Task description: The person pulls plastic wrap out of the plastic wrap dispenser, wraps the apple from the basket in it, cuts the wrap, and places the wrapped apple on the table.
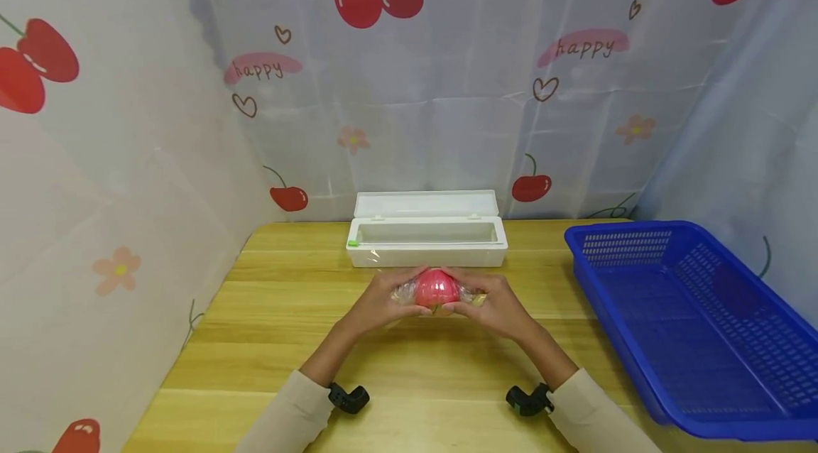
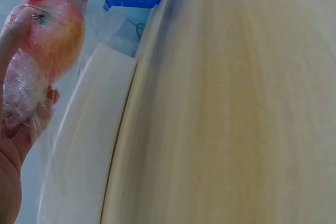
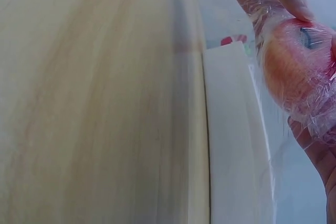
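Pinching a red apple (image 1: 437, 287), wrapped in glossy film (image 3: 314, 106), left hand (image 1: 380, 300), right hand (image 1: 503, 302)

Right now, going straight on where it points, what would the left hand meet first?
Beyond the wrapped apple the left hand holds, probably the right hand, gripping the apple's other side; depth is unclear.

Blue basket (image 1: 686, 346) cut off at right, sleeves (image 1: 290, 414) cut off below, apple (image 1: 437, 287) partly hidden by fingers (image 1: 412, 310)

the head view looks forward and down over the worktop (image 1: 444, 368); the sideways-turned wrist views share the wrapped fruit (image 2: 60, 43) up close.
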Tool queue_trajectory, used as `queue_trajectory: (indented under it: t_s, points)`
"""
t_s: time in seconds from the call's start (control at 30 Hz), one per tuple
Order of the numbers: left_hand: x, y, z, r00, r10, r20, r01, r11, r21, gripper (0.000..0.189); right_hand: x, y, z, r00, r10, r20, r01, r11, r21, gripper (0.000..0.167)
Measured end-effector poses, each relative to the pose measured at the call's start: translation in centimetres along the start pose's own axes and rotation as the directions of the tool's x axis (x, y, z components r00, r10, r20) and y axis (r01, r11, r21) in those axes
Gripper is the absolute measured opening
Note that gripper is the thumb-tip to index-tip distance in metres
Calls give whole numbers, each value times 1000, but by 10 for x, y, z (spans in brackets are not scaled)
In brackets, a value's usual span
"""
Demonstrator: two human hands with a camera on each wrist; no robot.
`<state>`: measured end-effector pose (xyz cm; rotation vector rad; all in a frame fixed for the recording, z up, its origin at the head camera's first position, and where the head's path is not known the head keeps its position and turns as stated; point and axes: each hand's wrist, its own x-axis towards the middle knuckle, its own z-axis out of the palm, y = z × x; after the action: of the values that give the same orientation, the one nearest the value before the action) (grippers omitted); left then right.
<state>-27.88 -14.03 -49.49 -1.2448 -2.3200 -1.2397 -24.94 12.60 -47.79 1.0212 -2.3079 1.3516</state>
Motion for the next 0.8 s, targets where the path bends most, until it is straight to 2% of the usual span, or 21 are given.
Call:
queue_trajectory:
  t_s: [0.13, 0.33, 0.5, 0.6, 0.8]
  points:
    - [-1, -2, 2, 999, 43, 3, -44, 998, 42, 82, 0, 1, -1, 1000, -3, -1, 3, 1000, -4, 59]
    - [1, -1, 3, 994, 112, -4, -112, 992, 60, 92, 0, -1, -4, 999, 36, -6, -36, 999, 11, 55]
    - [1, 1, 0, 990, 138, -32, -136, 989, 62, 95, 0, 0, -3, 999, 54, -4, -54, 998, 25, 54]
    - [2, 2, -1, 988, 157, -15, -155, 983, 99, 92, 0, -2, -3, 998, 69, -9, -69, 997, 39, 53]
    - [4, 2, -1, 979, 204, 19, -205, 968, 147, 87, 4, -25, -9, 997, 79, -8, -78, 994, 79, 48]
